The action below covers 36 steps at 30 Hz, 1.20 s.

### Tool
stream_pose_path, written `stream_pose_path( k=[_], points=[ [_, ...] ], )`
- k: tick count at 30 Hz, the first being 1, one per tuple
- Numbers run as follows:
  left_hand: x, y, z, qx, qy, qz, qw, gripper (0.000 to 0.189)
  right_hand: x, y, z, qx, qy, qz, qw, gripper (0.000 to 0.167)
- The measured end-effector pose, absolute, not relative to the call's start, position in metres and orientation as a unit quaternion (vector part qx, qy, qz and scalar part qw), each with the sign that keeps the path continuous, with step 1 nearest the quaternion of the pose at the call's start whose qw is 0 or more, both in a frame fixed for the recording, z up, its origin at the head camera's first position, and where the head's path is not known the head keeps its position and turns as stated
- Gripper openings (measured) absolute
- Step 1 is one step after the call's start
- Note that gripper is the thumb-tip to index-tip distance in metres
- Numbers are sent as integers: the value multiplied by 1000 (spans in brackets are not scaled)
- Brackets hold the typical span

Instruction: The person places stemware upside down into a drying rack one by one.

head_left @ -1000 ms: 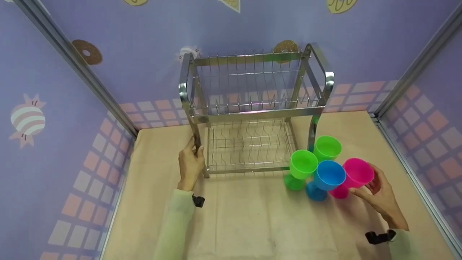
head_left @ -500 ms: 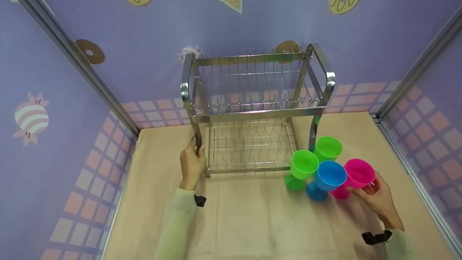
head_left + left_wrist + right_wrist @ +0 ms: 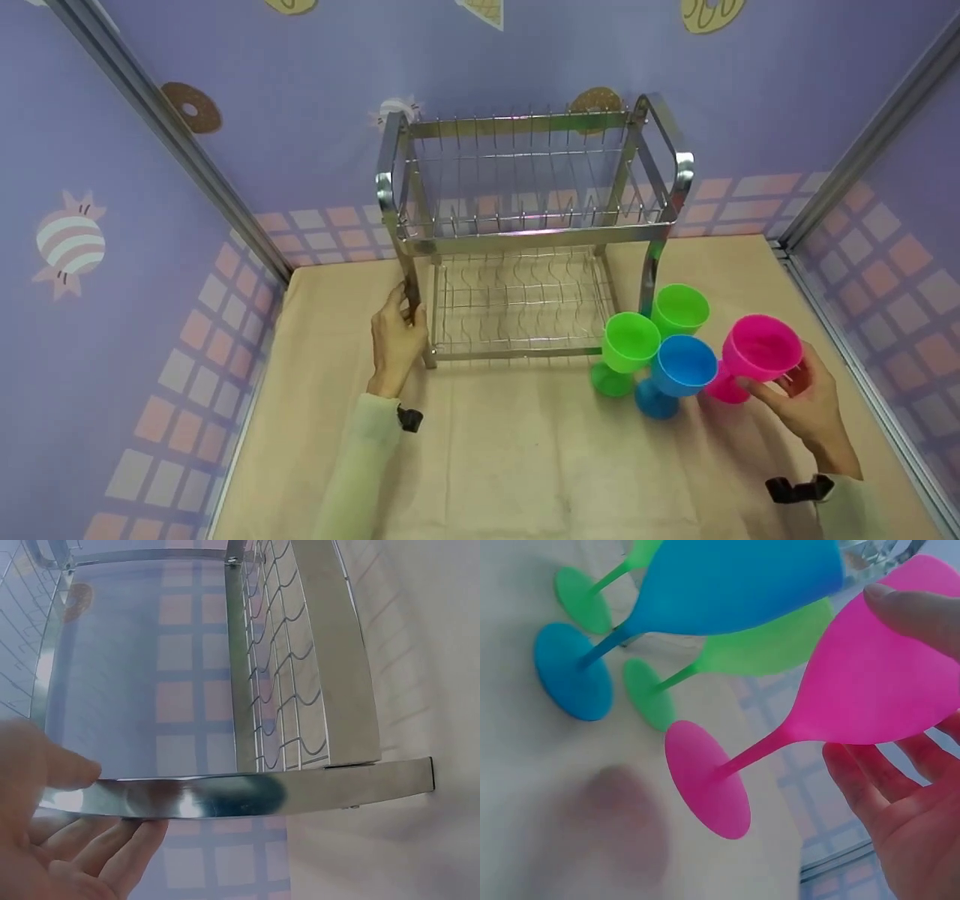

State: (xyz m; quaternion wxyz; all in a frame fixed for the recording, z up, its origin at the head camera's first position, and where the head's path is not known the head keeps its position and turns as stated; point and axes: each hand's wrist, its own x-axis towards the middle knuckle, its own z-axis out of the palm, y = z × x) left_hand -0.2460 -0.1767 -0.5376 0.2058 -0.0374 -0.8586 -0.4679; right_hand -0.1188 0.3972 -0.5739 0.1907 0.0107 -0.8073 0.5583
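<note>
My right hand (image 3: 810, 397) grips a pink goblet (image 3: 762, 349) by its bowl, thumb on the near side and fingers behind. In the right wrist view the goblet's round foot (image 3: 707, 780) hangs above the table, its shadow below. Left of it stand a blue goblet (image 3: 684, 367) and two green goblets, one in front (image 3: 630, 343) and one behind (image 3: 679, 307). My left hand (image 3: 397, 341) holds the front left leg of a two-tier metal dish rack (image 3: 525, 241); in the left wrist view the thumb (image 3: 71, 769) lies on one side of that leg and the fingers on the other.
A beige cloth covers the table (image 3: 510, 450). Purple patterned walls (image 3: 315, 75) enclose it at the back and both sides, with metal rails (image 3: 862, 360) along the edges. The front green goblet stands close to the rack's right front leg (image 3: 651, 277).
The pink goblet has been lifted by my right hand and moved right, away from the blue goblet. My left hand stays on the rack leg.
</note>
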Motion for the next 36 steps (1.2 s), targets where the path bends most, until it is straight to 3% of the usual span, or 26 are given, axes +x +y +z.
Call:
stream_pose_path(
  k=[7, 17, 29, 33, 36],
  points=[
    [-235, -187, -525, -50, -847, -492, 196, 59, -118, 396, -547, 77, -784, 568, 240, 93],
    [-212, -183, -503, -96, -845, -455, 263, 56, -119, 370, -500, 148, -822, 453, 310, 104],
    [-183, -149, -490, -169, -819, -517, 181, 67, -123, 317, -474, 215, -865, 302, 338, 79],
    [-175, -137, -488, -193, -813, -527, 158, 69, -126, 299, -469, 215, -875, 262, 347, 88],
    [-171, -128, -489, -208, -812, -524, 149, 69, -129, 287, -468, 221, -878, 243, 348, 84]
  ],
)
